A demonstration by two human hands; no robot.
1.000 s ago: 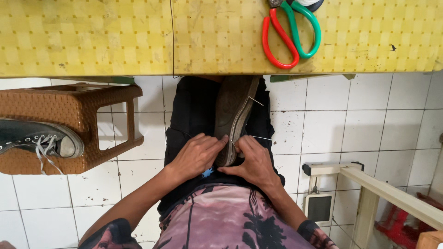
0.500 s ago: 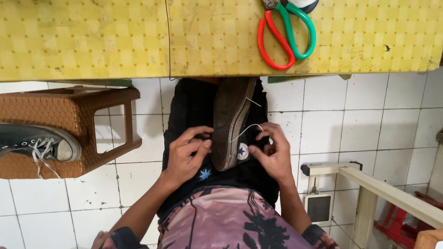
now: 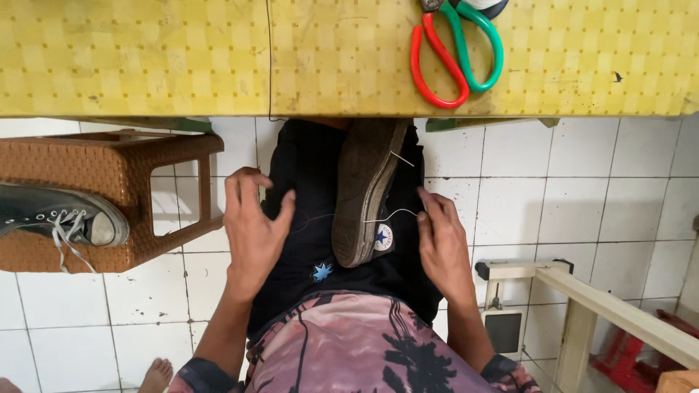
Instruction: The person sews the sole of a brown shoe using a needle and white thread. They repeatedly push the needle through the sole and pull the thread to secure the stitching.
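Black canvas sneaker with worn grey rubber sole (image 3: 368,193) lay sole-up on the lap, propped on dark cloth just below the near edge of the yellow checked tabletop (image 3: 145,58). Left hand (image 3: 253,225) rested beside the shoe, fingers spread and loose, gripping nothing. Right hand (image 3: 440,240) pinched a thin white thread (image 3: 389,215) leading across the sole. Best handled, judging by this, with thread pulled taut and shoe pinned steady. Red-and-green scissors (image 3: 455,51) lay on the tabletop's far edge.
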